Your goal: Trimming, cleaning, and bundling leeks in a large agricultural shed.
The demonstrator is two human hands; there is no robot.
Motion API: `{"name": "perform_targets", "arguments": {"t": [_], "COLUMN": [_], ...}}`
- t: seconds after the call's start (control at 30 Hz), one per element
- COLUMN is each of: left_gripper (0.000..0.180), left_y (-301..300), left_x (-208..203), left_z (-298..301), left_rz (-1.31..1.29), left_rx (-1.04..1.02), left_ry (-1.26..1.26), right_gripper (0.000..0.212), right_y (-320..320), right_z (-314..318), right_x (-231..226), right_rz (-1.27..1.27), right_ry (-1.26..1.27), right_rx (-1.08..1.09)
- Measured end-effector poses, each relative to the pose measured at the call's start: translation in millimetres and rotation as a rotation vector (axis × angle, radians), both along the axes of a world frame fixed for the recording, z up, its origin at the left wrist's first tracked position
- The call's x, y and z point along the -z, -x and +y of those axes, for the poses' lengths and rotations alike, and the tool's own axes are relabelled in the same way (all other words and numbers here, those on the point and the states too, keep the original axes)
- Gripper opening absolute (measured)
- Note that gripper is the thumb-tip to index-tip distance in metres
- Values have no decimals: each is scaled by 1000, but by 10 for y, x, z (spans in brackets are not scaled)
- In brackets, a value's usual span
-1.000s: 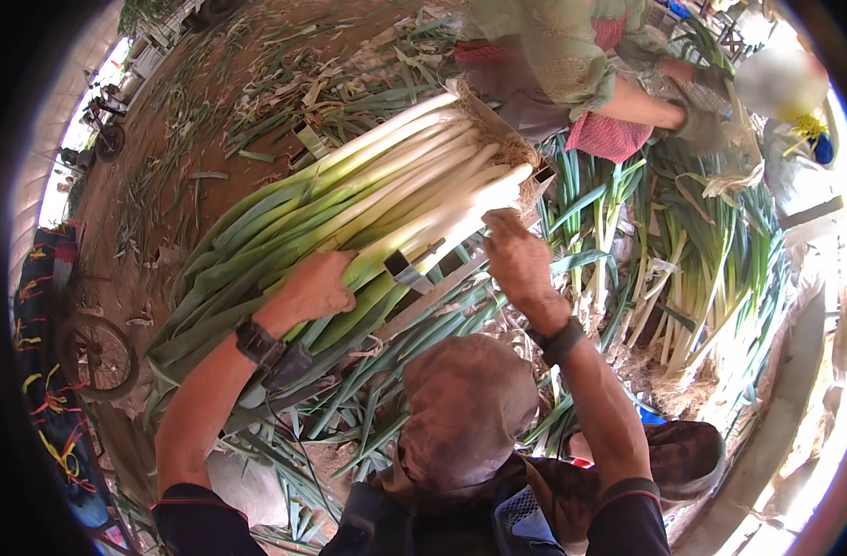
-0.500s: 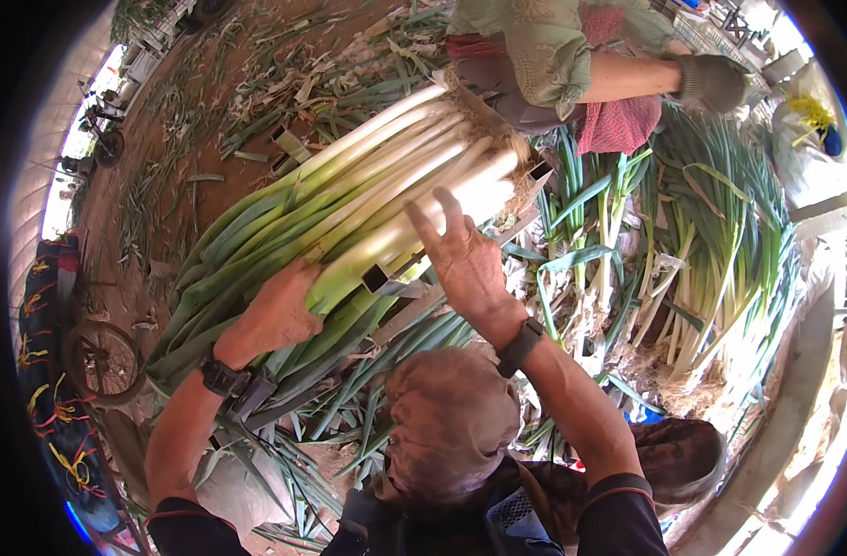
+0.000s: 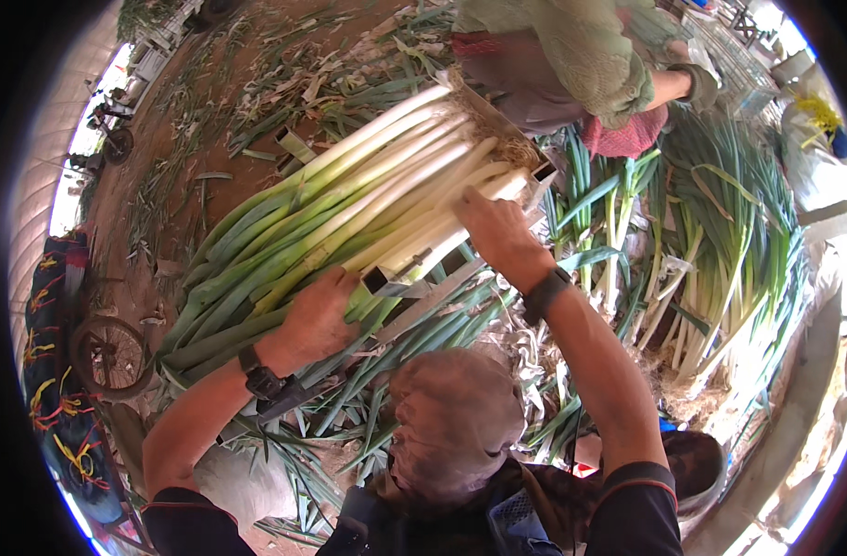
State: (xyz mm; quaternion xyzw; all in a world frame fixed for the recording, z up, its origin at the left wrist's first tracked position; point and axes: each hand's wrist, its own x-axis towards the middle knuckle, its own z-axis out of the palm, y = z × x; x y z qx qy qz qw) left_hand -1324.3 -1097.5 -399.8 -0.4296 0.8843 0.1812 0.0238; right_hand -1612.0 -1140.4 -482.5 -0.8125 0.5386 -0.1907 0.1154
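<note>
The left hand (image 3: 317, 317) lies low on the near edge of a thick row of leeks (image 3: 349, 208), its fingers bent over the green leaves; whether they close on any stalk cannot be told. The right hand (image 3: 502, 233) is at the white end of the same row, fingers bent and close together against the nearest stalks; their grip cannot be told either. The leeks lie side by side under and beyond both sets of fingers, leaves to the left, root ends (image 3: 511, 144) just beyond the right fingers. Between the two hands the square end of a metal tube (image 3: 393, 281) sticks up at the row's near edge. More leeks stand in a pile (image 3: 729, 250) right of the right fingers; beyond them is a co-worker's gloved hand (image 3: 703, 85).
</note>
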Motion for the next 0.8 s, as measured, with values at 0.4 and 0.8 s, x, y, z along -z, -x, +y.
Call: {"name": "perform_targets", "arguments": {"t": [0.4,0.8], "left_gripper": [54,55], "left_y": [264,-44], "left_x": [33,-829], "left_z": [115,582], "left_rz": [-274,-205], "left_rx": [28,87], "left_ry": [101,219], "right_gripper": [44,26], "right_y": [-11,1880], "right_z": [217,3014], "right_x": [239,2382], "right_rz": [-39,-282], "right_ry": [-57,-177], "right_rx": [112,929]}}
